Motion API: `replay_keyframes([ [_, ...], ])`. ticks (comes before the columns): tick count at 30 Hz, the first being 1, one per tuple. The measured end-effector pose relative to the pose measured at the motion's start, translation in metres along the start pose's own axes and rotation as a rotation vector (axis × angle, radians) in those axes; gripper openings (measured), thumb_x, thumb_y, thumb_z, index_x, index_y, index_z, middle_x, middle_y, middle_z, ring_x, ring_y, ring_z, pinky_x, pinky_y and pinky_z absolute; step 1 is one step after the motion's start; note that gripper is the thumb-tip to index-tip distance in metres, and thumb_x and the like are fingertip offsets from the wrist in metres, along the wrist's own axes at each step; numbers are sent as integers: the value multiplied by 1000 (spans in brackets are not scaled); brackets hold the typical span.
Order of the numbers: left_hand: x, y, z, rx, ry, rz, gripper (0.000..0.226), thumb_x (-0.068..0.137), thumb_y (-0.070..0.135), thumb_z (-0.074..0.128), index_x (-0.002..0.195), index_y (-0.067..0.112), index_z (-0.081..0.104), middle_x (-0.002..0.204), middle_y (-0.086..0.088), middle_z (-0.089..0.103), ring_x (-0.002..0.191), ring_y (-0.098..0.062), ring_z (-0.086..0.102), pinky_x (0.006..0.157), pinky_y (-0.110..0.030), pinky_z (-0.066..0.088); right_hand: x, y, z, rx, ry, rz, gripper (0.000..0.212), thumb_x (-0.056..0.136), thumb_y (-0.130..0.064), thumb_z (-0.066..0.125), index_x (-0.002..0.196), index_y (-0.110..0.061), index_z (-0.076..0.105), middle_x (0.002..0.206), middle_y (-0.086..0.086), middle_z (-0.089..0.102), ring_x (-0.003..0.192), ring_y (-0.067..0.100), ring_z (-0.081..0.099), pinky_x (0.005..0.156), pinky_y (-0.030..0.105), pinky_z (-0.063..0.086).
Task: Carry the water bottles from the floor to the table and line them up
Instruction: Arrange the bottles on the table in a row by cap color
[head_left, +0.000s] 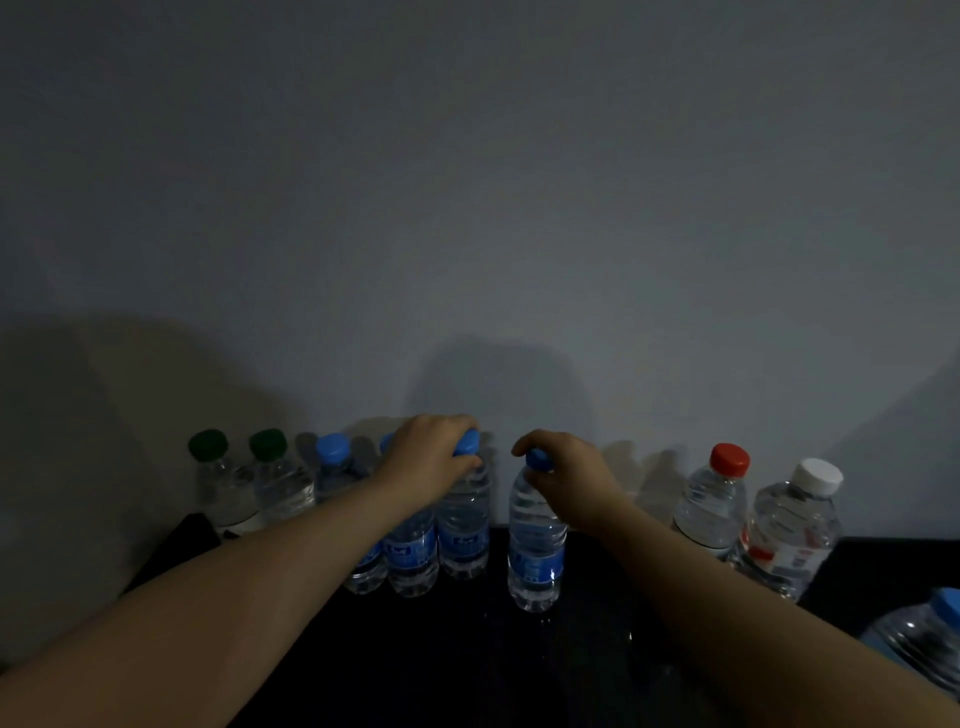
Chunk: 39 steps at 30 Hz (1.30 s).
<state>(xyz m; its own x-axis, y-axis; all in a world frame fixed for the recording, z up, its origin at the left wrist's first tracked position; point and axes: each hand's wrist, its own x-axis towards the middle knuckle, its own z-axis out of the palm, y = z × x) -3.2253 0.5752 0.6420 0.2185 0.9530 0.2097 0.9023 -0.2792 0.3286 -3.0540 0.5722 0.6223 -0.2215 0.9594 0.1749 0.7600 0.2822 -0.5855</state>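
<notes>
Clear water bottles stand in a row on a black table (452, 670) against a grey wall. My left hand (428, 449) grips the neck and blue cap of a blue-labelled bottle (464, 525) in the row. My right hand (566, 475) holds the blue cap of another blue-labelled bottle (535, 551), which stands a little apart to the right and slightly nearer me. Two green-capped bottles (223, 488) stand at the left end, then two more blue-capped ones (332, 467), partly hidden by my left arm.
At the right stand a red-capped bottle (714, 499) and a white-capped bottle (789, 530). A larger blue-capped bottle (919, 639) sits at the lower right edge of view. Between the held bottles and the red-capped one is a gap. The scene is dim.
</notes>
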Motion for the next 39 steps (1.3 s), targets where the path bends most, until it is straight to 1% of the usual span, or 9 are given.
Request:
replay_keyframes([
  [3,1,-7,1,-8,-6,2,30,86,25,62,112,11,58,102,-10,65,94,-25,58,77,-34,47,5,-3,5,11,1,-2,28,87,-6,57,113,-16,61,123,9,57,110,25,54,84,23,39],
  [7,2,-12,2,-30,-43,15,36,86,25,62,120,16,56,109,-9,64,100,-26,58,76,-31,42,10,-8,9,28,-3,-1,29,88,-5,56,114,-15,61,126,10,57,111,25,54,88,28,43],
  [12,1,-14,3,-62,-108,24,39,86,22,62,123,13,54,116,-13,63,106,-27,57,78,-25,36,9,-10,8,5,3,-12,29,87,-4,56,113,-15,61,125,9,57,113,24,53,92,28,41],
  [20,1,-16,2,-68,-116,50,42,86,21,62,127,15,52,122,-9,61,110,-24,56,83,-23,36,7,-11,4,8,-11,-14,28,87,-4,56,113,-15,61,124,9,58,112,24,54,94,30,44],
  [26,0,-15,3,-15,-101,31,36,88,23,60,123,18,53,116,-9,63,107,-26,56,91,-37,45,8,-13,10,-34,-65,-39,32,89,-5,53,119,-15,58,128,9,54,114,25,52,95,27,39],
  [29,-4,-14,10,123,-78,-14,38,92,29,51,129,27,45,130,2,55,122,-25,44,105,-48,30,6,-12,13,-18,-39,-51,32,91,-5,49,121,-14,56,129,9,52,114,24,51,91,21,36],
  [33,-9,-17,21,163,-67,-41,42,96,35,41,137,34,32,145,11,39,132,-20,32,111,-60,9,4,-9,16,52,-28,-20,29,90,-12,55,118,-16,58,125,6,55,108,18,53,87,17,35],
  [36,-10,-19,26,154,-38,-44,43,97,34,37,139,33,29,146,11,37,134,-17,31,111,-59,-1,5,-11,16,124,-8,24,25,88,-23,60,113,-18,61,117,6,61,102,17,57,86,22,42],
  [39,-12,-20,28,176,-23,-24,46,97,33,36,142,29,24,147,8,35,137,-16,28,113,-59,-2,10,-11,17,-21,42,39,32,86,-30,62,117,-19,60,119,6,61,109,24,55,94,33,46],
])
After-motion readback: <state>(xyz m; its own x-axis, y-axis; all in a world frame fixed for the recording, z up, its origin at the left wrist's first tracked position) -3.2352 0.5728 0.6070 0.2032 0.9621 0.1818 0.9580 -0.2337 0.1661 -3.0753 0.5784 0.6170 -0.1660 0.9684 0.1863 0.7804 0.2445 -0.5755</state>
